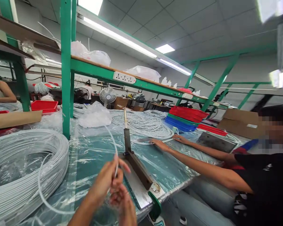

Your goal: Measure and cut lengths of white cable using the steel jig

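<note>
Your left hand (108, 180) is closed in a pinch on a thin white cable (112, 138), thumb and fingertips pressed together around it low in the middle of the view. Your right hand (122, 201) sits just below it at 5 o'clock, fingers curled in toward the same cable; whether it truly grips the cable you cannot tell, since the left hand partly covers it. From the pinch the cable rises toward 12 o'clock and bends away to a clear plastic bag (94, 116); another stretch loops down to 8 o'clock and runs toward the big coil of white cable (23, 169) lying at 9 o'clock on the counter (94, 157), which is covered with clear plastic film. Just beside your hands at 2 o'clock lies a lever cutter (138, 168) with a green handle, its blade arm pointing up toward 12 o'clock. A second heap of coiled cable (143, 125) lies beyond it. At 3 o'clock a co-worker in a dark shirt stretches both arms across the counter, hand (159, 144) flat near the far coil. Stacked trays (186, 117) in red, green and blue stand at 1 o'clock
</note>
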Demonstrator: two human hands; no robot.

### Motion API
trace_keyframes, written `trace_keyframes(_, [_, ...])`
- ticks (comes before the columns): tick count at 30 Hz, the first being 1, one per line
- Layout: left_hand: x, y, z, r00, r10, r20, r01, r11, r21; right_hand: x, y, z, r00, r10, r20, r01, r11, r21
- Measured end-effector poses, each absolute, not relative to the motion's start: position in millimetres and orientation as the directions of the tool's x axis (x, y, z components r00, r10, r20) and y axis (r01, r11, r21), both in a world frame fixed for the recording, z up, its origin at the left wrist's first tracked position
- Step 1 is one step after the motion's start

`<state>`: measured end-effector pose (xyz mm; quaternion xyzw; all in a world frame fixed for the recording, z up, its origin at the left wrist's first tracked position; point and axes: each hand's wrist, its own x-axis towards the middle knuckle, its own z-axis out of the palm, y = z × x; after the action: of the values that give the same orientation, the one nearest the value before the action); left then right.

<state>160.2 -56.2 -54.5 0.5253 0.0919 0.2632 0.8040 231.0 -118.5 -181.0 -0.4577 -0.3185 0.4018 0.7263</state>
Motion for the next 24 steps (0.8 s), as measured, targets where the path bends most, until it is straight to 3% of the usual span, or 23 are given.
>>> trace_keyframes(4, [177,-85,-84,0.937,0.346,0.046,-0.090,0.112,0.990,268,-150,-163,0.709,0.698,0.100,-0.159,0.296,-0.942])
trace_keyframes(9, [191,-95,-101,0.952,0.292,-0.095,0.088,0.039,0.995,270,-173,-147,0.737,0.651,0.184,0.007,0.264,-0.965])
trace_keyframes(12, [187,-93,-95,0.961,0.257,-0.104,0.123,-0.057,0.991,279,-175,-138,0.728,0.659,0.190,-0.014,0.292,-0.956])
trace_keyframes(14, [179,-90,-87,0.965,0.245,-0.092,0.150,-0.228,0.962,297,-177,-129,0.742,0.655,0.142,-0.105,0.323,-0.940])
trace_keyframes(16, [169,-85,-78,0.954,0.287,-0.083,0.218,-0.480,0.850,326,-181,-118,0.804,0.588,0.083,-0.194,0.392,-0.900])
trace_keyframes(18, [158,-77,-69,0.932,0.356,-0.068,0.310,-0.685,0.659,365,-189,-106,0.883,0.468,0.037,-0.218,0.478,-0.851])
trace_keyframes(21, [142,-56,-61,0.883,0.468,-0.034,0.430,-0.778,0.458,430,-205,-90,0.937,0.348,0.006,-0.192,0.529,-0.827])
trace_keyframes(24, [125,-24,-58,0.832,0.555,0.023,0.502,-0.769,0.397,488,-226,-80,0.969,0.245,0.003,-0.132,0.530,-0.838])
